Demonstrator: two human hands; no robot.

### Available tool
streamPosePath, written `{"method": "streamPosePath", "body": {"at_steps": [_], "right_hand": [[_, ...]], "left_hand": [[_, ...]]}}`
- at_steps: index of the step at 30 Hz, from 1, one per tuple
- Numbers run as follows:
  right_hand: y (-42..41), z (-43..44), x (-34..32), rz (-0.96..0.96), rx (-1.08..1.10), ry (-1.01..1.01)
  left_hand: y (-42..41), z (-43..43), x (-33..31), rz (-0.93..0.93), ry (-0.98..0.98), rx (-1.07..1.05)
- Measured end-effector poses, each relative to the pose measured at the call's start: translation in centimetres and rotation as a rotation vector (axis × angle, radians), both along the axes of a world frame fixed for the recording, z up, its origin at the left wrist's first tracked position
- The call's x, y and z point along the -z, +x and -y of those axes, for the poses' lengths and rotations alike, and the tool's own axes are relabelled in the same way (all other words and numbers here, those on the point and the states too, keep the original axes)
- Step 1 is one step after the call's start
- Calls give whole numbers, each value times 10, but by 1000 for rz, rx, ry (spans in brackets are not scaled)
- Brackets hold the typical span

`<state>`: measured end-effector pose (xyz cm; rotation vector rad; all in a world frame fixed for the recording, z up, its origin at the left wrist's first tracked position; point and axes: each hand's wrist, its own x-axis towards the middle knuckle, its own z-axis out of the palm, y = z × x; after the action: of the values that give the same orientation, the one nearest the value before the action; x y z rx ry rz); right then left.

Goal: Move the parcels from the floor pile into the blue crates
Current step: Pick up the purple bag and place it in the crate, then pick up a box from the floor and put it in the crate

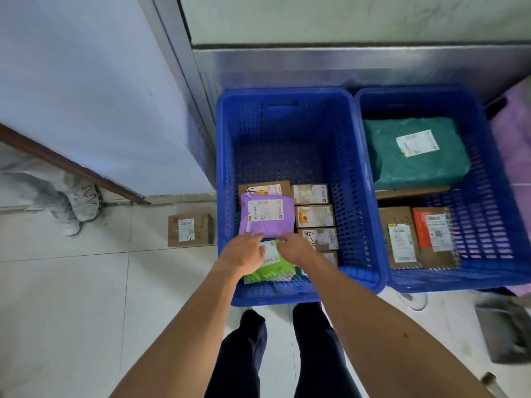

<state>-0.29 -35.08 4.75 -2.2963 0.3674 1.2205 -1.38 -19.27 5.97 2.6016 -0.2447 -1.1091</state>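
Pale tiled floor [71, 282], white wall [86, 81] at 10 o'clock, brushed metal panel [316, 67] at 12 o'clock. Two blue crates side by side against the panel: left crate [227, 168], with right crate [502, 196] at its 3 o'clock.

Left crate, contents:
- Purple bag [268, 216], label up, overlapping a brown box [273, 188] at its 12 o'clock.
- Lime-green bag [270, 271] at 6 o'clock of the purple one, against the near wall.
- Column of small boxes [314, 215] at 3 o'clock of the purple bag.

Right crate, contents:
- Dark green bag [416, 150] at the far end.
- Flat brown boxes [399, 239] at the near end.

Outside the crates:
- Single floor box [189, 229], just beside the left crate at its 9 o'clock.
- No pile in view.
- Someone else's pale shoe [80, 208] at 9 o'clock of the frame.

Left grip [244, 251]: bare hand, fingers fairly straight, forefinger tip on the near edge of the purple bag, palm over the lime-green bag, nothing enclosed.

Right grip [297, 247]: bare hand, fingers curled at the seam where the two bags meet. Not possible to tell whether pinching either one.

Handling, as judgement:
- Purple bag probably light and soft, with a slick plastic skin, and floppy if lifted by one corner. Best taken at two opposite edges, or pressed flat from above to seat it.
- Boxes stiff, to be taken by opposite sides.
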Motion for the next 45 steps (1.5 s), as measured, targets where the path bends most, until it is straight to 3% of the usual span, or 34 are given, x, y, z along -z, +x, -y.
{"method": "streamPosePath", "body": {"at_steps": [9, 26, 36, 45], "right_hand": [[-21, -27, -84, 71, -77, 29], [-43, -90, -148, 246, -326, 120], [-40, -181, -143, 214, -235, 151], [-26, -286, -93, 148, -41, 50]], "left_hand": [[-25, -14, -82, 70, 52, -62], [-92, -103, -155, 176, 164, -406], [-86, -208, -136, 116, 94, -465], [-46, -333, -67, 19, 24, -366]]}}
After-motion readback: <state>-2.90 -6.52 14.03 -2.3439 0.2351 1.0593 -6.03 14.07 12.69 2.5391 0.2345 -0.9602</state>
